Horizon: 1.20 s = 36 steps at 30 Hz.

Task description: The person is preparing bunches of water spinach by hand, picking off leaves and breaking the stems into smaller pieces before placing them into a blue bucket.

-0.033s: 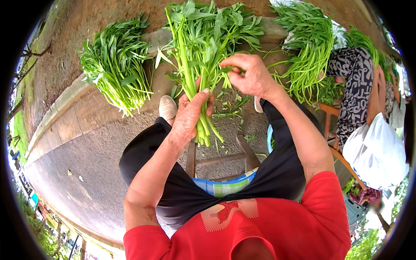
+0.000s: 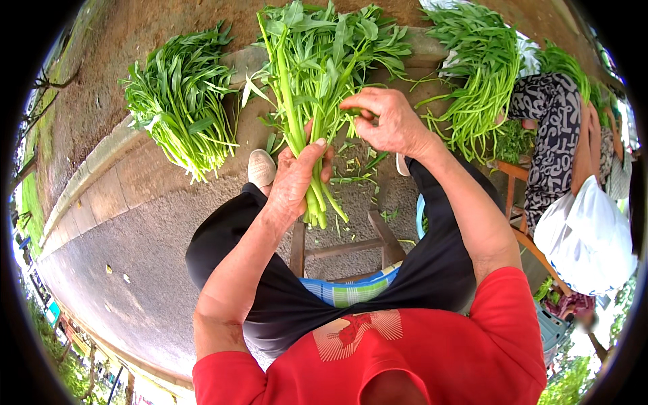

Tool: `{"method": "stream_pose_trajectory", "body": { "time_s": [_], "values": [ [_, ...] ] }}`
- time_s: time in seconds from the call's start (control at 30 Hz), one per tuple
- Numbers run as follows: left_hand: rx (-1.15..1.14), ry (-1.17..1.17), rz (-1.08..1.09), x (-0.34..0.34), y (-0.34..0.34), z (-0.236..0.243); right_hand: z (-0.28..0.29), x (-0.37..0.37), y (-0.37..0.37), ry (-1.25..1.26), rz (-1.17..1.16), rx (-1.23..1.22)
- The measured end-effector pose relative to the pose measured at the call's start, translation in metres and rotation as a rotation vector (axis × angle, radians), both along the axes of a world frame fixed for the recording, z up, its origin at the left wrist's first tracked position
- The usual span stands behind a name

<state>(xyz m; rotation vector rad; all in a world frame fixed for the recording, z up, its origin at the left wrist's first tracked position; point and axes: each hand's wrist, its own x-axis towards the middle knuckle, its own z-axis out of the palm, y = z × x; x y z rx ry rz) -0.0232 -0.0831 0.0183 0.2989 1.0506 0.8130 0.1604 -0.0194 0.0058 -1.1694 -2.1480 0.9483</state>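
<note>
Leafy bunch [image 2: 314, 111] gripped round stems by left hand [image 2: 291, 181], hold unchanged. Right hand [image 2: 393, 123] shifted slightly lower since earlier frame, fingers curled just right of bunch; whether anything is pinched, cannot be told. White plastic bag [image 2: 586, 236], bulging and creased, seen far right of bunch, contents hidden. Smooth, slender-stemmed greens heaped left [image 2: 182, 111] and right [image 2: 478, 81] of bunch; trimmings [image 2: 354, 179] scattered near stems.

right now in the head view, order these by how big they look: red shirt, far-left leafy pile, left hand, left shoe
1. Red shirt, though nearest the camera
2. Far-left leafy pile
3. Left hand
4. Left shoe
</note>
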Motion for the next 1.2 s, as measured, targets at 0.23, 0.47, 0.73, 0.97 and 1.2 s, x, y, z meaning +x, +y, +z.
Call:
{"method": "stream_pose_trajectory", "body": {
  "time_s": [0.23,0.47,0.73,0.97,1.2],
  "values": [
    [0.072,0.068,-0.059,0.0,0.001,0.003,-0.007,0.003,-0.001,-0.064,0.037,0.098],
    [0.198,0.217,-0.09,0.002,-0.003,0.0,0.008,-0.004,-0.007,-0.128,-0.003,0.078],
    [0.448,0.475,-0.153,0.007,-0.008,-0.009,-0.009,-0.006,-0.009,-0.271,-0.056,0.065],
    [0.449,0.558,-0.237,0.008,-0.006,0.0,-0.019,0.007,0.005,-0.133,-0.267,0.035],
    [0.322,0.44,-0.143,0.008,-0.008,-0.011,0.006,0.013,0.02,0.263,-0.539,-0.026]
  ]
}}
